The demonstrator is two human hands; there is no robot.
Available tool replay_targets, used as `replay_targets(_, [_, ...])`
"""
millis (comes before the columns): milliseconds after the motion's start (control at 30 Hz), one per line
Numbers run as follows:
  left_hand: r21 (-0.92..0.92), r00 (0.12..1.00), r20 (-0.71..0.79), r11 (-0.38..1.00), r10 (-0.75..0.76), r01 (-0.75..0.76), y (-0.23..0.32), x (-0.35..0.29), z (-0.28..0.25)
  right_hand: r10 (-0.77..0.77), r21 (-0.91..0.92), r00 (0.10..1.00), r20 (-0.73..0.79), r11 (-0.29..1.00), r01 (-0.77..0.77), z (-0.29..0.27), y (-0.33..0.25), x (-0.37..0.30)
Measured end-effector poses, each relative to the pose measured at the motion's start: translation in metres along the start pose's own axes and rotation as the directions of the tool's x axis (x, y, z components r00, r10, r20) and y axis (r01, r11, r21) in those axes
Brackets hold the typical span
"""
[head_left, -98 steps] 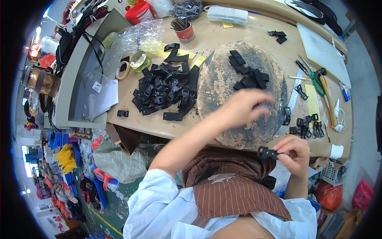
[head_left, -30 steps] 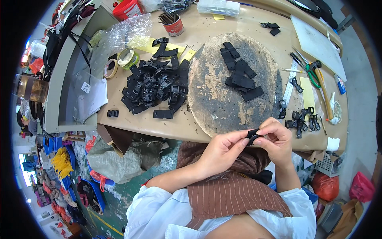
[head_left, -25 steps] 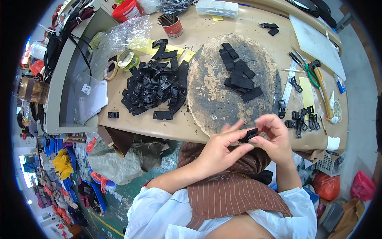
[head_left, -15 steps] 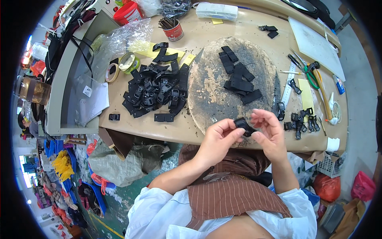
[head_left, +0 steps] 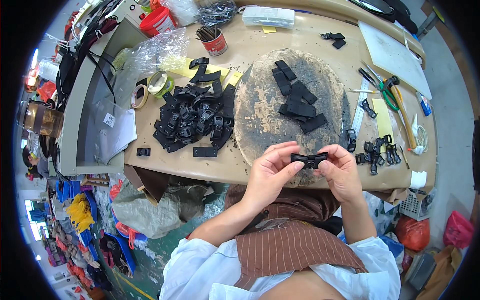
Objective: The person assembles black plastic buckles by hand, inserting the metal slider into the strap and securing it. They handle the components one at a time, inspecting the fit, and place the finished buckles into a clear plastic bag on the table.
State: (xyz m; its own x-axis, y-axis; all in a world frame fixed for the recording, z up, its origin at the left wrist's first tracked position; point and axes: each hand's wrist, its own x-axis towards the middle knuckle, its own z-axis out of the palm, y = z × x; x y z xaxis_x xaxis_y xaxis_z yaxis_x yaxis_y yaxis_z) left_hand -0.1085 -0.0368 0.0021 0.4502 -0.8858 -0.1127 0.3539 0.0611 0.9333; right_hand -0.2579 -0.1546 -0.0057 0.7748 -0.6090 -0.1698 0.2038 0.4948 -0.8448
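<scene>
Over the near edge of a round worn board (head_left: 257, 115), I hold a black strap piece with a buckle (head_left: 310, 160) level between both hands. My left hand (head_left: 270, 175) pinches its left end between thumb and fingers. The right end is gripped by my right hand (head_left: 344, 172), thumb in front. Several flat black strap pieces (head_left: 300, 95) lie overlapping on the board. To its left is a heap of black straps with buckles (head_left: 192, 117), and one small buckle (head_left: 143, 151) sits apart from them. Loose black buckles (head_left: 372, 152) are grouped at the right.
Beside the board on the right are a metal ruler (head_left: 359, 117), green-handled scissors (head_left: 389, 95) and a hammer (head_left: 407, 120). A red tin of thin sticks (head_left: 215, 44), a tape roll (head_left: 139, 96) and a clear plastic box (head_left: 269, 16) stand farther back. A grey shelf unit (head_left: 90, 145) borders the left.
The strap piece has turned from slanted to level, its buckle now facing me. My right fingers have closed down onto its right end. The view has shifted slightly.
</scene>
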Motion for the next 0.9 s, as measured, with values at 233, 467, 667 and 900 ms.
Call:
replay_targets(233, [-0.15,0.994,-0.097,0.988,-0.051,0.036,-0.006,0.001,0.002,-0.133,-0.112,0.984,-0.121,0.986,0.12,0.01,0.002,0.001])
replay_targets(467, [-0.139,0.994,0.033,0.984,-0.105,0.109,-0.012,0.004,-0.005,-0.15,-0.205,0.989,0.016,0.967,0.15,0.006,-0.013,0.004])
replay_targets(667, [-0.353,0.956,0.173,0.892,-0.236,0.284,-0.014,0.004,-0.006,0.033,-0.086,0.999,0.011,0.996,-0.032,0.001,-0.011,0.005])
replay_targets(900, [-0.086,0.998,0.057,0.995,-0.04,0.045,-0.012,-0.001,0.0,-0.024,-0.105,0.999,0.023,0.994,0.026,-0.005,-0.005,0.005])
